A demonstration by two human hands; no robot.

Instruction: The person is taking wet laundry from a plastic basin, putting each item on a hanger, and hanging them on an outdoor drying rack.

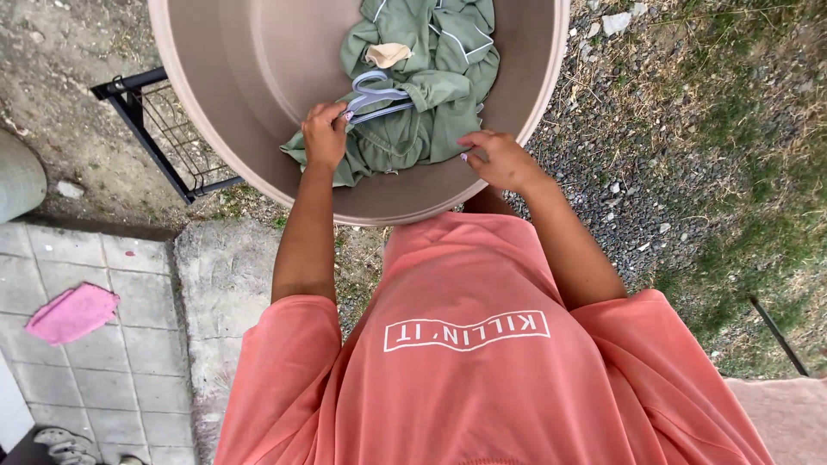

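Over the beige tub (pixel 258 86), my left hand (pixel 324 136) gripped a lilac hanger (pixel 379 96) on the green garment (pixel 426 77); my right hand (pixel 498 159) pinched its hem.

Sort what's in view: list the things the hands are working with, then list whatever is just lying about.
In hand:
left hand gripping the pale blue hanger
right hand on the green garment
beige tub holding the garment

Lying about:
pink cloth on the paving
black wire rack
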